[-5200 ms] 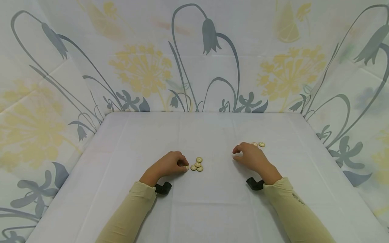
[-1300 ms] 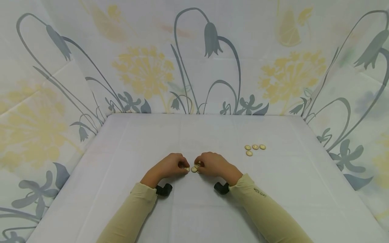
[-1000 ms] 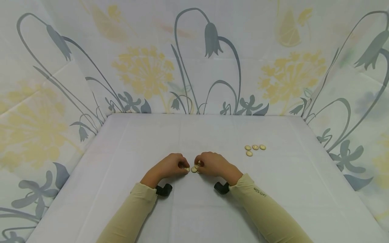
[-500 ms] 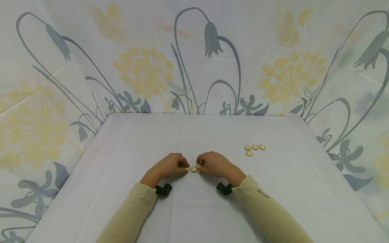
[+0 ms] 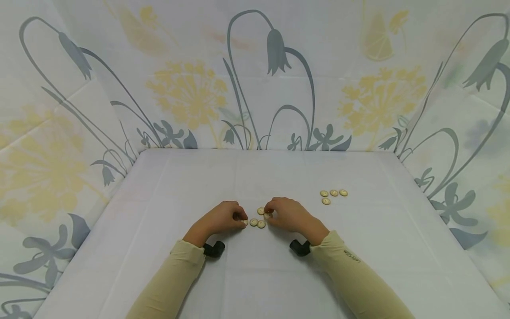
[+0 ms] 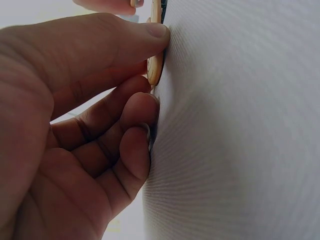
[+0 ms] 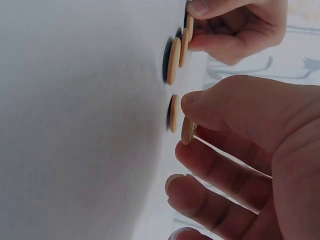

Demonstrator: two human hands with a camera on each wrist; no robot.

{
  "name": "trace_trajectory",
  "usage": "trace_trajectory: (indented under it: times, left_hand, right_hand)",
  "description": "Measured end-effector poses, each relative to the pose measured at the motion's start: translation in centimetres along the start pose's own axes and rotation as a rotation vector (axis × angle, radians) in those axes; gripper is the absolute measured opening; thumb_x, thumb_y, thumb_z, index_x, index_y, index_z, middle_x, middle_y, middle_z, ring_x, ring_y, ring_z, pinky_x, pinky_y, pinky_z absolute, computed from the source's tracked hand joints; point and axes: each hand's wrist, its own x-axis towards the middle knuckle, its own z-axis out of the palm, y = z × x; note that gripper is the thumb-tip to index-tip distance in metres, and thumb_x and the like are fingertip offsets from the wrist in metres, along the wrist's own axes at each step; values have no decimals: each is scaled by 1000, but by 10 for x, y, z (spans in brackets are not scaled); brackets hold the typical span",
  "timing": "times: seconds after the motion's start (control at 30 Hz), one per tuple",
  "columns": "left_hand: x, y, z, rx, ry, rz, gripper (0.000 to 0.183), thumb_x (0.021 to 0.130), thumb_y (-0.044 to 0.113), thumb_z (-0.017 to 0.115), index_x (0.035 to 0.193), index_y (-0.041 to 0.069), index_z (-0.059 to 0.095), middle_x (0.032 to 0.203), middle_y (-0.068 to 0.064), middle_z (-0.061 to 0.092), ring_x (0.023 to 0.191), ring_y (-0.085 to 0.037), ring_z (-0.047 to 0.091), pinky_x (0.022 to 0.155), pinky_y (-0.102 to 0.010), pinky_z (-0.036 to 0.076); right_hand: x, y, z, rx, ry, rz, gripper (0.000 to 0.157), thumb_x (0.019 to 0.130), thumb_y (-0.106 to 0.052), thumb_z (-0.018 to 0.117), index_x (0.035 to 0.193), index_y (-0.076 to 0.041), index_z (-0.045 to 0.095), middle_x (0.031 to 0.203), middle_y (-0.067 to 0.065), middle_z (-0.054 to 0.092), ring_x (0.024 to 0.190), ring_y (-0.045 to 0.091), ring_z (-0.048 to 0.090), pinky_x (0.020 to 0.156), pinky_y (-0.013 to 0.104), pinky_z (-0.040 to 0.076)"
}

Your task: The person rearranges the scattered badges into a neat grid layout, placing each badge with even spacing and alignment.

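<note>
Small round wooden discs with a ringed mark lie on a white table. My left hand (image 5: 221, 221) holds one disc (image 6: 155, 67) at the table surface between thumb and fingers. My right hand (image 5: 292, 215) pinches another disc (image 7: 188, 131) by its edges, raised just off the cloth. Between the hands lie three more: an upper disc (image 5: 260, 211), a lower left disc (image 5: 253, 222) and a lower right disc (image 5: 261, 224), the lower two touching or nearly so. What their marks say is too small to read.
To the right, several discs (image 5: 334, 193) lie flat: a row of three with another disc (image 5: 326, 201) below its left end. A flower-printed cloth (image 5: 255, 79) walls the back and sides of the white table (image 5: 271, 283). Both wrists carry a black camera mount (image 5: 215, 249).
My right hand first moved from the right-hand group, which has grown, to the middle discs. In the last second it lifted a disc and drew slightly right. The left hand stays put.
</note>
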Motion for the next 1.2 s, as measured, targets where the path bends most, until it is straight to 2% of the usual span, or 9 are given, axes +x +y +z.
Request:
trace_trajectory:
  times: [0.2, 0.4, 0.57, 0.73, 0.9, 1.2]
  left_hand:
    - [0, 0, 1, 6, 3, -3, 12, 83, 20, 76, 94, 15, 74, 86, 5, 61, 79, -7, 56, 74, -24, 49]
    - [-1, 1, 0, -1, 2, -1, 12, 83, 19, 76, 94, 15, 74, 86, 5, 61, 79, -8, 56, 74, -25, 48]
    - [-1, 1, 0, -1, 1, -7, 11, 83, 19, 76, 93, 15, 74, 86, 5, 61, 79, -7, 56, 74, -24, 48]
    - [-1, 1, 1, 3, 6, -4, 12, 83, 18, 76, 94, 14, 74, 86, 5, 61, 79, -7, 55, 73, -23, 48]
    - [-1, 1, 1, -1, 4, -5, 13, 83, 18, 76, 95, 14, 74, 86, 5, 61, 79, -8, 55, 73, -24, 48]
    - [-1, 1, 1, -6, 0, -14, 14, 83, 19, 76, 95, 13, 74, 87, 5, 61, 80, -8, 55, 74, -24, 48]
  right_hand:
    - [-3, 5, -1, -32, 9, 3, 18, 88, -23, 68, 105, -17, 72, 98, -6, 67, 88, 12, 60, 81, 34, 50]
    - [-6, 10, -2, -46, 14, 11, 17, 89, -25, 68, 103, -18, 72, 93, -6, 64, 80, 10, 56, 74, 31, 49]
    - [-9, 13, -4, -36, 14, 30, 20, 90, -24, 67, 108, -17, 72, 95, -5, 65, 79, 10, 56, 72, 30, 48]
    - [-13, 17, -7, -37, 32, 5, 22, 89, -21, 68, 109, -14, 73, 96, -1, 65, 76, 10, 56, 68, 29, 48]
    - [-15, 23, -8, -30, 45, -3, 20, 89, -20, 68, 108, -14, 73, 97, -1, 65, 77, 10, 56, 68, 28, 48]
    - [-21, 35, -10, -2, 50, 36, 21, 89, -20, 68, 108, -14, 73, 101, 1, 65, 85, 15, 61, 74, 32, 50]
